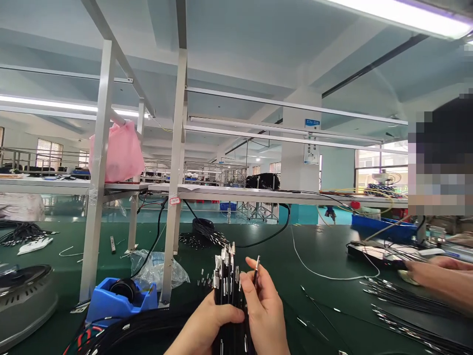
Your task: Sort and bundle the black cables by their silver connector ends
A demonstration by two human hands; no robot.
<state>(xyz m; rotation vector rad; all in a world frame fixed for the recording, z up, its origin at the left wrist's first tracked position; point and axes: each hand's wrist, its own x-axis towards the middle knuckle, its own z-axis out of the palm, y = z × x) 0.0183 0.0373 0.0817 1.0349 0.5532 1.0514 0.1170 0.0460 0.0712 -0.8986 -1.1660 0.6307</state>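
Green workbench mat (pixel 332 256), left hand (pixel 205 328) tight around metal-tipped black cables (pixel 226 291), right hand (pixel 264 315) pinching a single cable (pixel 256 271)

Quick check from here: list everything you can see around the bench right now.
cable bundle: one, black with metal ends, centre foreground
single cable: one, black, just right of the bundle
laid-out cables: several, black with metal ends, right of bench
tape dispenser: one, blue, left of the bundle
plastic bag: one, clear, behind the dispenser
carrier bag: one, pink, hanging on the frame
bin: one, blue, far right
glove: one, white, far left
co-worker's hands: two, bare, right edge
left hand: one, bare, gripping the bundle
right hand: one, bare, pinching the single cable
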